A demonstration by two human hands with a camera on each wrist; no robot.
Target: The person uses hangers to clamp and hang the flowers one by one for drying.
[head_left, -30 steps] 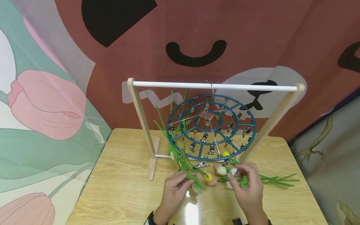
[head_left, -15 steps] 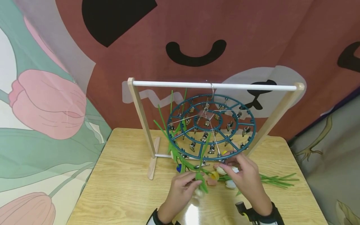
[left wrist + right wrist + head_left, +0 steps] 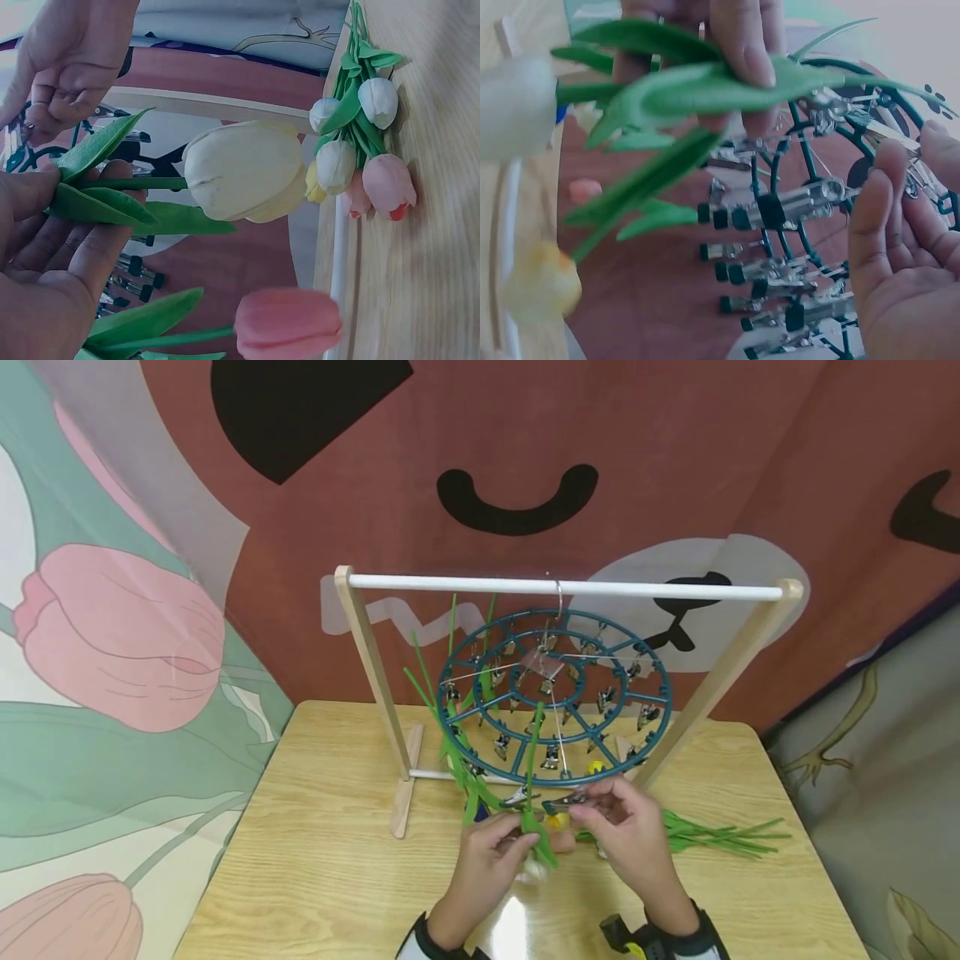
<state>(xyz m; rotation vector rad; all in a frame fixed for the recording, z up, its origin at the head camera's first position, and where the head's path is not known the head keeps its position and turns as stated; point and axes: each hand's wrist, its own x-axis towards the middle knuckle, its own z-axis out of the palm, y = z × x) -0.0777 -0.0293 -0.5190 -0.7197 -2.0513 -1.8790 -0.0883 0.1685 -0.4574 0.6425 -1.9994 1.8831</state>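
Head view: the white tulip (image 3: pixel 533 870) is a pale blur below the left hand (image 3: pixel 487 860). Green leaves (image 3: pixel 471 783) partly hide a blue flower (image 3: pixel 482 812). The right hand (image 3: pixel 628 839) covers one end of its pinched clip (image 3: pixel 564 803) and some of the tulip bunch (image 3: pixel 723 837). Left wrist view: a pink tulip (image 3: pixel 289 324) is blurred. Right wrist view: the left edge cuts off the white tulip; the top edge crops the left hand.

We record a wood-grain table (image 3: pixel 300 877), white glare (image 3: pixel 512 927) on its top. Behind it we see a reddish-brown backdrop (image 3: pixel 675 435) with black shapes (image 3: pixel 517 518); at left, a tulip-print cloth (image 3: pixel 120 635); at right, a greyish cloth (image 3: pixel 915 718).
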